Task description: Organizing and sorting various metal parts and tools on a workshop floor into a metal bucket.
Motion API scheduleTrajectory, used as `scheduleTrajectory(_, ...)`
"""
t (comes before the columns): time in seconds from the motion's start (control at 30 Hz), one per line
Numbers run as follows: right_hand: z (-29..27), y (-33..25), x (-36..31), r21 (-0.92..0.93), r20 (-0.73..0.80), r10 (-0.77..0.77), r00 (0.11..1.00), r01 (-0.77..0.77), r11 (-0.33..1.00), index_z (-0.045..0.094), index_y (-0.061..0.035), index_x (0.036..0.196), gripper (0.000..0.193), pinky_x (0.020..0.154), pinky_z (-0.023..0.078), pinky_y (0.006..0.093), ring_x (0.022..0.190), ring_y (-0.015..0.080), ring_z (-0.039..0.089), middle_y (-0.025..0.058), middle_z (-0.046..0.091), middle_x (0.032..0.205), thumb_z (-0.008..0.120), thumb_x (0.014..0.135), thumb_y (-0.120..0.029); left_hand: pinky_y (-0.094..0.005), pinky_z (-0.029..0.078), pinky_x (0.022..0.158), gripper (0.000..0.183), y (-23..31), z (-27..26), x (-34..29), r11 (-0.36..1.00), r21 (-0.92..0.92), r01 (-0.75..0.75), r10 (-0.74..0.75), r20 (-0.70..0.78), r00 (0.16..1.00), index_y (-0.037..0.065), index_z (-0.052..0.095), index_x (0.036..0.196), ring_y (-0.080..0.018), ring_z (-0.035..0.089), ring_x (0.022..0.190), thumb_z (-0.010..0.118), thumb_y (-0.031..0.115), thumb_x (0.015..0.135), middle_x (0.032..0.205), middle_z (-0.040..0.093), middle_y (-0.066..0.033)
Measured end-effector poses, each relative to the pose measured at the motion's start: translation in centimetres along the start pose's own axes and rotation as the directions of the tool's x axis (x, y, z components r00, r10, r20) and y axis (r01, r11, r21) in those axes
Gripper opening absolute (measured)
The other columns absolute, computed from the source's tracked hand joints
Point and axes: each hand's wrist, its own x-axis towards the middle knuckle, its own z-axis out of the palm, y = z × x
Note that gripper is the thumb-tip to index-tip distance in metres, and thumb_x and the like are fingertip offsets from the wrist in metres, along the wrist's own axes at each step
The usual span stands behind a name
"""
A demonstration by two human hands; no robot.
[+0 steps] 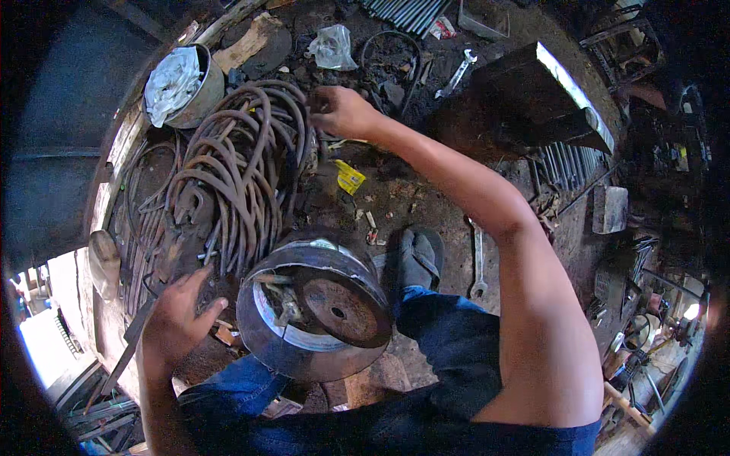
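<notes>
A large heap of rusty bent metal rods (236,163), many curved like hooks, lies on the ground to the left of centre. Beyond its far right edge, my right hand (346,112) reaches out with fingers curled; what they hold, if anything, is hidden. My left hand (181,315) hovers by the near end of the heap, thumb and fingers apart and nothing in it. Close to my legs stands a round metal drum (258,342), with a dark grinding disc (344,310) and other small bits inside.
A pot (205,102) with crumpled plastic stands far left. Spanners (479,262) and a yellow wrapper (350,177) lie on the dirt floor. To the right are a dark metal box (517,99), straight rods (569,166) and a block (610,210). My sandalled foot (420,258) rests beyond the drum.
</notes>
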Motion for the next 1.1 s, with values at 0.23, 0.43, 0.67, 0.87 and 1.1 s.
scheduleTrajectory(0.23,3.3,12.0,0.8,-0.580,0.195,-0.080,0.978,0.181,0.794,0.057,-0.0027,0.114,0.050,0.099,0.042,0.0481,0.109,0.0378,0.056,0.0209,0.061,0.111,0.071,0.071,-0.024,-0.0426,0.043,0.096,0.052,1.2,-0.5,1.4,1.000,0.009,-0.007,0.007,-0.025,1.000,-0.008,0.050,0.124,-0.0415,0.055,0.110,0.065,0.021,0.083,0.116,0.057,-0.0294)
scheduleTrajectory(0.43,4.7,11.1,4.0,-0.684,0.075,0.104,0.992,-0.025,0.729,0.059,-0.0047,0.109,0.038,0.092,0.043,0.0536,0.108,0.0371,0.054,0.0187,0.055,0.114,0.065,0.078,-0.027,-0.0414,0.043,0.095,0.053,1.6,-0.4,2.1,0.998,0.038,-0.047,0.048,-0.024,0.999,-0.007,0.049,0.125,-0.0412,0.055,0.110,0.065,0.020,0.083,0.117,0.056,-0.0299)
scheduleTrajectory(0.67,4.1,12.2,9.7,-0.745,-0.059,0.245,0.968,-0.206,0.634,0.061,-0.0131,0.115,0.035,0.088,0.040,0.0551,0.121,0.0343,0.040,0.0155,0.044,0.130,0.050,0.089,-0.033,-0.0404,0.035,0.106,0.057,2.3,-0.9,2.6,0.996,0.039,0.080,-0.082,0.054,0.995,-0.001,0.048,0.131,-0.0365,0.048,0.124,0.065,0.027,0.084,0.130,0.052,-0.0248)
scheduleTrajectory(0.87,6.2,11.6,11.7,-0.696,-0.255,0.257,0.932,-0.361,0.621,0.062,-0.0134,0.117,0.035,0.092,0.036,0.0555,0.121,0.0344,0.040,0.0133,0.044,0.132,0.049,0.089,-0.030,-0.0406,0.037,0.104,0.057,-0.1,-0.8,1.9,0.996,-0.016,0.083,-0.082,0.055,0.995,-0.004,0.047,0.129,-0.0373,0.050,0.122,0.065,0.026,0.085,0.128,0.053,-0.0260)
scheduleTrajectory(1.1,3.4,11.6,11.3,-0.871,-0.135,0.049,0.990,-0.142,0.471,0.067,-0.0046,0.099,0.029,0.091,0.044,0.0515,0.103,0.0318,0.059,0.0138,0.064,0.102,0.046,0.092,-0.024,-0.0413,0.038,0.103,0.056,-1.2,-0.8,1.0,0.991,-0.055,0.124,-0.120,0.072,0.990,-0.004,0.047,0.129,-0.0379,0.051,0.120,0.064,0.027,0.086,0.126,0.053,-0.0270)
